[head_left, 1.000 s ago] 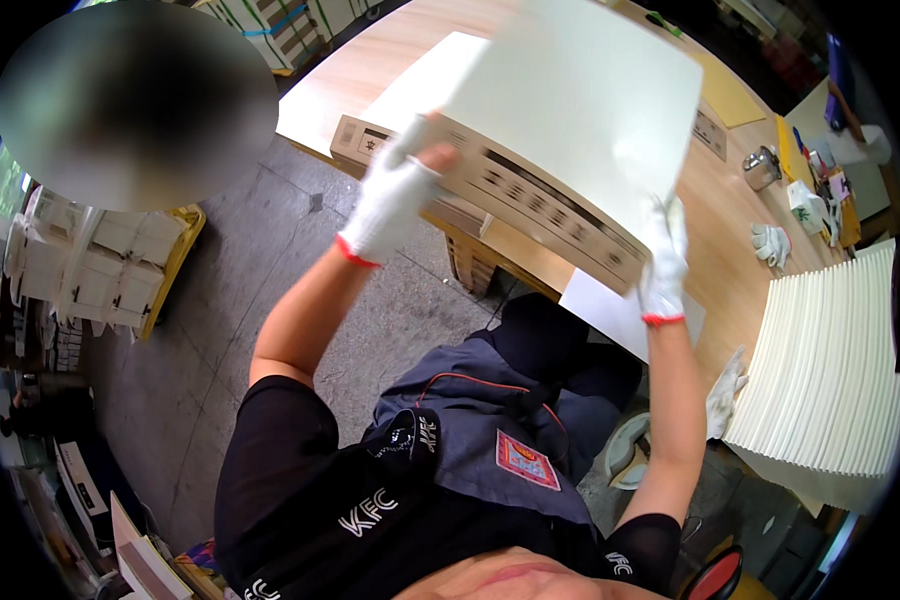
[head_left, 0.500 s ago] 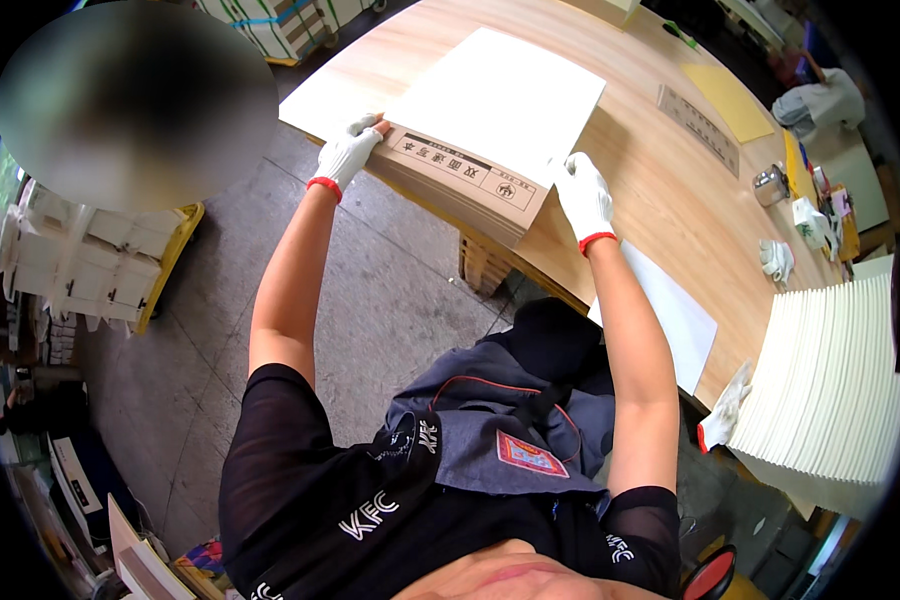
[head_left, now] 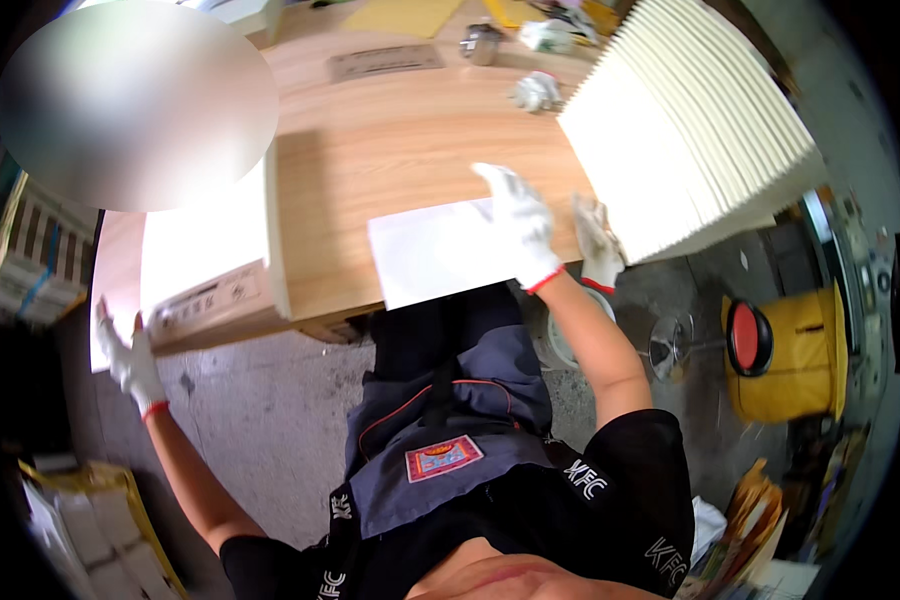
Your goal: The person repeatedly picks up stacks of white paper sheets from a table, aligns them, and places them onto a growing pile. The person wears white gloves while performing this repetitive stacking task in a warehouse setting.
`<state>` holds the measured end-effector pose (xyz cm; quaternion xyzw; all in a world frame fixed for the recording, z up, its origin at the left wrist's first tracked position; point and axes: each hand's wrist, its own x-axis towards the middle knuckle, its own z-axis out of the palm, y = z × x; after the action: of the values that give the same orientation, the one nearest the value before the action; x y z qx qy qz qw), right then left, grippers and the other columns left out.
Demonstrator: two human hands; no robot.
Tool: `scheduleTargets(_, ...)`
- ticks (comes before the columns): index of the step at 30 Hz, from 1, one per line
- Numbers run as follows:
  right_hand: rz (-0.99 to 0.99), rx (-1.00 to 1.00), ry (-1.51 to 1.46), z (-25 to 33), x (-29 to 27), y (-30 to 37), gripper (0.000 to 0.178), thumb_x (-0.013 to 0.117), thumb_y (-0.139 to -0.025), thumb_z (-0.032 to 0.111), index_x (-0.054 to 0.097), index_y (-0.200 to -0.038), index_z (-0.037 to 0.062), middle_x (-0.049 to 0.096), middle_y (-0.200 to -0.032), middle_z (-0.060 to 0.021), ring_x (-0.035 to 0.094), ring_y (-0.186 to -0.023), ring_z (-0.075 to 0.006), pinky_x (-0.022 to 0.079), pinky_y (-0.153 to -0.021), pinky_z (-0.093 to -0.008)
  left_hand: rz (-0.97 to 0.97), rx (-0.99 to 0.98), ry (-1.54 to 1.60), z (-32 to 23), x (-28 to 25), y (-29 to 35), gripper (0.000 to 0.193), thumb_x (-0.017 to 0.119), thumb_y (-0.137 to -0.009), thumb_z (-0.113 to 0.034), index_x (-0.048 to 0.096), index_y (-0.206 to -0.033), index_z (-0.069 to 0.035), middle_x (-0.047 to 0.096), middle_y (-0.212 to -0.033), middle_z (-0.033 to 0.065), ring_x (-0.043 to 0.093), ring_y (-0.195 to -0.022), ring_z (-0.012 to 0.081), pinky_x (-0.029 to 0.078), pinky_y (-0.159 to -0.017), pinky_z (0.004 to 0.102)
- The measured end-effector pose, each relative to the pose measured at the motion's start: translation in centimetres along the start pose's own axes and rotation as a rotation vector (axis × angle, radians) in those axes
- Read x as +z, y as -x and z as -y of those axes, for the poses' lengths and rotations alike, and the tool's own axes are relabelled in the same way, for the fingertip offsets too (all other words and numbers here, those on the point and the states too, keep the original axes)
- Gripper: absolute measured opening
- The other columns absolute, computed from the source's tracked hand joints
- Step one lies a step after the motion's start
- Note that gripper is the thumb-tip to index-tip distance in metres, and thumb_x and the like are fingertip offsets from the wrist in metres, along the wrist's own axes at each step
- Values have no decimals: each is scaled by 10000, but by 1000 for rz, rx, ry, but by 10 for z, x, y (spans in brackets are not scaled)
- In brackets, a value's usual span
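Note:
A stack of pads with a brown printed edge (head_left: 215,297) and a white top stands at the table's left front. Beside its left end is my left hand (head_left: 132,365), in a white glove with bare fingertips; the fingers are spread and hold nothing. My right hand (head_left: 522,228), also gloved, is over the right end of a white sheet (head_left: 420,258) on the table's front edge. Its fingers look stretched out, slightly blurred, and I cannot tell whether they touch the sheet. A loose glove with a red cuff (head_left: 598,245) lies just right of that hand.
A tall stack of white layered pads (head_left: 685,130) fills the table's right end. Farther back lie a crumpled glove (head_left: 537,92), a metal container (head_left: 481,45), a brown printed strip (head_left: 385,62) and a yellow sheet (head_left: 405,15). A red-topped round object (head_left: 743,335) stands right, off the table.
My view has turned right. Both hands have let go of the pad stack; the right has moved over to the white sheet, and the left has opened beside the stack.

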<state>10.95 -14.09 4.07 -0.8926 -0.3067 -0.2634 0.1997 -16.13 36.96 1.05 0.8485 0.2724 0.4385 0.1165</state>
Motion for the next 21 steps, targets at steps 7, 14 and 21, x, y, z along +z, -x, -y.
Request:
scheduleTargets(7,389,287,634,-132,-16,85,764,519,-944,473,173,-1584,242,182,-1638,-109,207,-1488,-372,299,-1150,-476,59,376,293,-165,15,-17,603,638,-833,116,519,-1397,-61,521,-1440,110,444,-1372,268,404,-1106,363)
scheduleTargets(14,259,46,454,-193,15,49,632,469,-981,437,264,-1557,275,276,-1602,-91,246,-1448,-427,288,-1140,-530,436,811,700,-399,88,3,577,726,-770,63,569,-1311,-60,586,-1347,129,524,-1286,306,413,-1073,372)
scheduleTargets(21,177,80,126,-183,-44,45,525,527,-957,439,460,-1452,279,446,-1483,-70,421,-1334,-323,375,-1081,-482,544,1106,791,-610,79,4,507,706,-846,-92,522,-1318,-115,536,-1397,119,513,-1279,325,448,-1043,395)
